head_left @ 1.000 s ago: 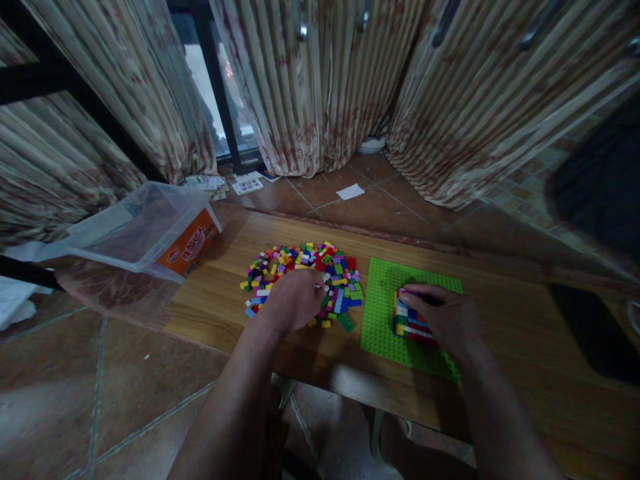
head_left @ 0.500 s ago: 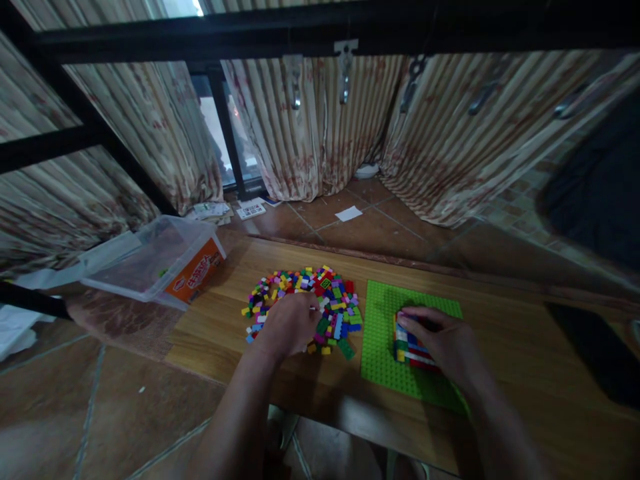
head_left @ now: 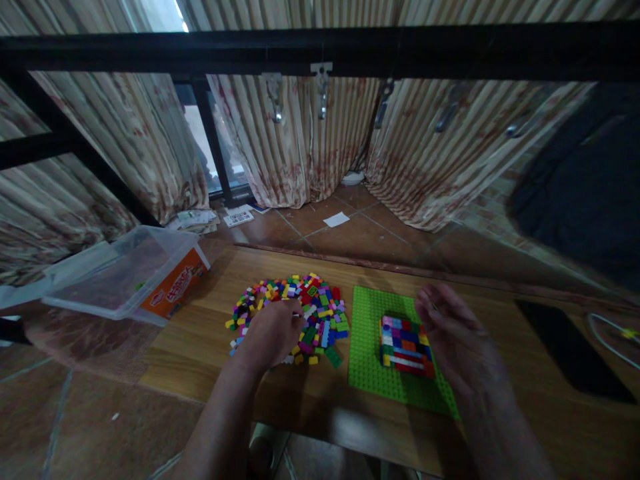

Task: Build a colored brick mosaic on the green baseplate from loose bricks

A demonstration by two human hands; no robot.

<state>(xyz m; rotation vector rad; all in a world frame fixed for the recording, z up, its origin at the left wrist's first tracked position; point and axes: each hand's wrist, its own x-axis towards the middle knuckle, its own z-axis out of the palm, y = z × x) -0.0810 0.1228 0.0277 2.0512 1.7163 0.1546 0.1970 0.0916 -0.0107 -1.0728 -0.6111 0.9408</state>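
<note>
A pile of small coloured bricks [head_left: 310,308] lies on the wooden table [head_left: 500,373]. My left hand [head_left: 270,333] rests on the pile's near side, fingers curled down among the bricks; what it grips is hidden. A green baseplate [head_left: 370,360] lies to the right of the pile. On it stands a block of stacked coloured bricks [head_left: 404,339]. My right hand [head_left: 455,340] hovers just right of that block, lifted off it, fingers apart and holding nothing.
A clear plastic tub with an orange label [head_left: 135,277] lies tipped at the table's left end. A dark flat phone [head_left: 570,350] and a cable [head_left: 613,333] lie at the right. Striped curtains, a black bar and tiled floor are beyond.
My right hand has lifted off the brick block and moved right, uncovering it. The view has tilted up. My left hand stays on the pile.
</note>
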